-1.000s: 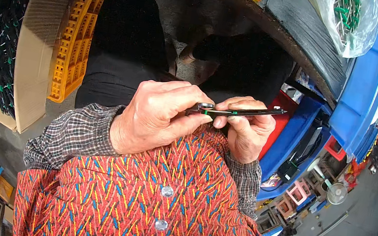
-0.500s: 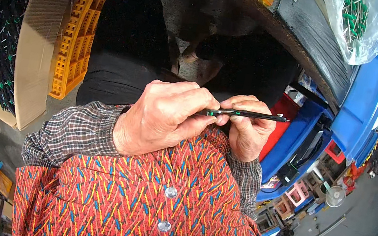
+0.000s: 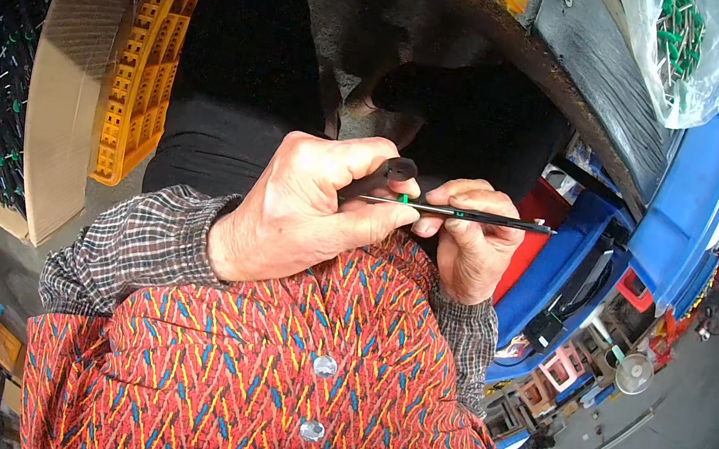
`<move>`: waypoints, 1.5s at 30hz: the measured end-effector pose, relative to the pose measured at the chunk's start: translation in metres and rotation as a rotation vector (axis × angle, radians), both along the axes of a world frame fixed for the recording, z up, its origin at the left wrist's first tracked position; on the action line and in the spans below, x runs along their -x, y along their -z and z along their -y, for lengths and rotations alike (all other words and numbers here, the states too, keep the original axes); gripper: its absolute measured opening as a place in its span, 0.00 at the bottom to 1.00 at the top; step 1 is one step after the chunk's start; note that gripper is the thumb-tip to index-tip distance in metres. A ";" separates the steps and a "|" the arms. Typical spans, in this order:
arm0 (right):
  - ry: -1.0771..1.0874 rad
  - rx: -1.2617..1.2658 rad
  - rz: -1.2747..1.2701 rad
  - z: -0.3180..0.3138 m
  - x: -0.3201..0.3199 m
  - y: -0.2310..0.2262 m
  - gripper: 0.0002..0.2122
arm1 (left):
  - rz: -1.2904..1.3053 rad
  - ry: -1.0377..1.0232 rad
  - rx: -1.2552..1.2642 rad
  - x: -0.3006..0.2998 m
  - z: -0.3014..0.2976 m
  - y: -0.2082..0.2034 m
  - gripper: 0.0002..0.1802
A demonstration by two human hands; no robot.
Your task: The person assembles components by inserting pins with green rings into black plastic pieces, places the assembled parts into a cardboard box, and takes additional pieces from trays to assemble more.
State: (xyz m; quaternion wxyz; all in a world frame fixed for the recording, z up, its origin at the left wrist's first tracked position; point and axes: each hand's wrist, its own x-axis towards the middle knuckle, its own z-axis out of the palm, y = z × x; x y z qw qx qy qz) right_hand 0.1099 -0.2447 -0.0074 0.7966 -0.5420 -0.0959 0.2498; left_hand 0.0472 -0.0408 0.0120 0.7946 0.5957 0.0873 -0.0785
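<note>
My left hand (image 3: 286, 202) is closed, thumb and forefinger gripping a dark piece with a rounded end (image 3: 400, 170). A thin metal pin with a green collar (image 3: 403, 200) shows at its fingertips, in line with a slim black stick-like part (image 3: 500, 220). That part is pinched between the thumb and fingers of my right hand (image 3: 474, 254), its narrow metallic tip pointing right. Both hands meet above my lap, close together. Where the pin joins the black part is too small to make out.
At the left stands a cardboard box (image 3: 65, 96) full of black parts with green bits and metal pins, beside an orange plastic crate (image 3: 138, 89). A bench edge (image 3: 596, 83) crosses the upper right. A clear bag of green-headed pins (image 3: 683, 51) rests by a blue tray (image 3: 698, 188).
My left hand has drawn slightly left and turned, so the rounded dark end and the metal pin with its green collar now show. My right hand has hardly moved.
</note>
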 end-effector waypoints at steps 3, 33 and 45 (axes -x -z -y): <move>-0.009 0.003 0.015 0.000 0.000 0.002 0.07 | -0.036 0.015 0.038 -0.001 0.000 0.002 0.07; -0.021 0.162 0.134 -0.003 -0.001 -0.004 0.09 | -0.100 0.075 0.074 -0.006 -0.002 0.009 0.08; -0.085 0.338 0.255 -0.002 -0.006 -0.011 0.09 | 0.037 0.080 -0.060 -0.010 -0.005 0.011 0.07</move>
